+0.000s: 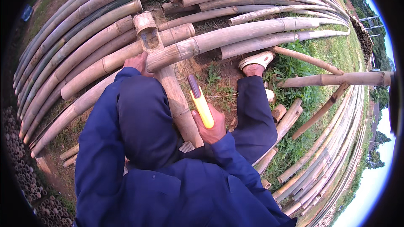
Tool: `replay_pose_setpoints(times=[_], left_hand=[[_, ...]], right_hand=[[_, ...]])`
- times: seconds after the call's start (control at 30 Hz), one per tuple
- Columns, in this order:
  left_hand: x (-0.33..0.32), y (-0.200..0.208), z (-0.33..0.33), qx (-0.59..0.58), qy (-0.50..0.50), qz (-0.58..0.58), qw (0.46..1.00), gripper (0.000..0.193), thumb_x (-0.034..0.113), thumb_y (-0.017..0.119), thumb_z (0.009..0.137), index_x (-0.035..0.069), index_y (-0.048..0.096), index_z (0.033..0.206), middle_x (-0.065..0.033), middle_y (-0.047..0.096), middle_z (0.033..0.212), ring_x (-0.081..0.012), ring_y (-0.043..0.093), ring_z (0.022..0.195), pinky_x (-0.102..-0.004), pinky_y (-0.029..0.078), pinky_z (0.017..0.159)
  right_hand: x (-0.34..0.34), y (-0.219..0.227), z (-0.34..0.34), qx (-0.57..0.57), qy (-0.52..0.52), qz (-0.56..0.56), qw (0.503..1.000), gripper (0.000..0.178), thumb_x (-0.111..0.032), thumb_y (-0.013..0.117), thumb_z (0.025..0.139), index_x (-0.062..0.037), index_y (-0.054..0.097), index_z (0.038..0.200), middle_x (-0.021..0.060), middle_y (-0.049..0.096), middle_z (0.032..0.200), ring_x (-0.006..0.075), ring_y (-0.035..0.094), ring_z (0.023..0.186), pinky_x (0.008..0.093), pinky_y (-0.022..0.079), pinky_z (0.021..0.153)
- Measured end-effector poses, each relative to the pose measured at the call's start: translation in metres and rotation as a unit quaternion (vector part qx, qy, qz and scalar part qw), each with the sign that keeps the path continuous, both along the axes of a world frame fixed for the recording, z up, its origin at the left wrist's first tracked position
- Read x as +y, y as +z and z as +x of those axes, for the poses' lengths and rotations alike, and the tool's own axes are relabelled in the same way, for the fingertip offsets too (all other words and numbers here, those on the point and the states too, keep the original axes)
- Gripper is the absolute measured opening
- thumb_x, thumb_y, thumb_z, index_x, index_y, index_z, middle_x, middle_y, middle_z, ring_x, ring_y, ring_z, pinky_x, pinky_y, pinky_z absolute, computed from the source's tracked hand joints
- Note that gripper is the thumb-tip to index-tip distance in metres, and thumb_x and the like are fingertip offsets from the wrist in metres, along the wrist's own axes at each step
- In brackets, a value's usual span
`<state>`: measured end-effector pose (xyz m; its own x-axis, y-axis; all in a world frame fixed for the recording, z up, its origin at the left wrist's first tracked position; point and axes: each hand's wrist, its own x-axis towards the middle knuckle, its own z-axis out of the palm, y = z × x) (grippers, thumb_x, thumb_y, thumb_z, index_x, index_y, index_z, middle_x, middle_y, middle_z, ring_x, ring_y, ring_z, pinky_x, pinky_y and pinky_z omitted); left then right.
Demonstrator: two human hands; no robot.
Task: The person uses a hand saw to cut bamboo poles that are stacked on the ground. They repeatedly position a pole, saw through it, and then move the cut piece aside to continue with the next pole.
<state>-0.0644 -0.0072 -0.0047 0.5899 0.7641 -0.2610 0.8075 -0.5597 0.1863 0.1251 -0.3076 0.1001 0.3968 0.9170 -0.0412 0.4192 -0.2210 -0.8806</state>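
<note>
My right hand (211,125) is wrapped around the yellow handle of a handsaw (203,108), just above a bamboo post between my legs. The saw's thin blade, seen nearly edge-on, points away from me and crosses a thick bamboo pole (219,39) close to its left end. At that end my left hand (138,64) grips the pole, its fingers partly hidden by my knee and the bamboo. The pole lies across a slanting bamboo support (179,101), beside a notched bamboo piece (148,35) with an open, hollowed top.
Long bamboo poles (84,44) are stacked at left and far ahead. A bamboo rail (332,79) with slanted props stands at right, above more poles (320,164). Many short cut pieces (29,172) are piled at far left. My foot wears a light clog (257,60).
</note>
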Motion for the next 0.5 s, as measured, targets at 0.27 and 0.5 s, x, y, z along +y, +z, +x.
replay_pose_setpoints(times=[0.27, 0.5], left_hand=[[-0.007, -0.002, -0.009, -0.032, 0.007, 0.017, 0.999, 0.079, 0.044, 0.088, 0.067, 0.006, 0.052, 0.125, -0.0223, 0.069, 0.119, -0.0416, 0.068, 0.11, -0.0499, 0.054, 0.096], [-0.009, 0.005, -0.014, -0.004, 0.003, -0.035, 0.999, 0.08, 0.046, 0.087, 0.067, 0.005, 0.054, 0.127, -0.021, 0.069, 0.122, -0.0398, 0.069, 0.109, -0.0496, 0.054, 0.095]], right_hand=[[-0.049, 0.02, 0.012, 0.006, 0.005, 0.008, 1.0, 0.025, -0.005, 0.075, 0.09, 0.0016, 0.071, 0.114, 0.0137, 0.073, 0.083, 0.0243, 0.073, 0.07, 0.0329, 0.055, 0.068], [0.021, 0.004, 0.013, 0.052, 0.041, -0.005, 0.998, 0.013, -0.004, 0.072, 0.093, 0.003, 0.069, 0.103, 0.0117, 0.067, 0.075, 0.0176, 0.06, 0.062, 0.0326, 0.05, 0.062]])
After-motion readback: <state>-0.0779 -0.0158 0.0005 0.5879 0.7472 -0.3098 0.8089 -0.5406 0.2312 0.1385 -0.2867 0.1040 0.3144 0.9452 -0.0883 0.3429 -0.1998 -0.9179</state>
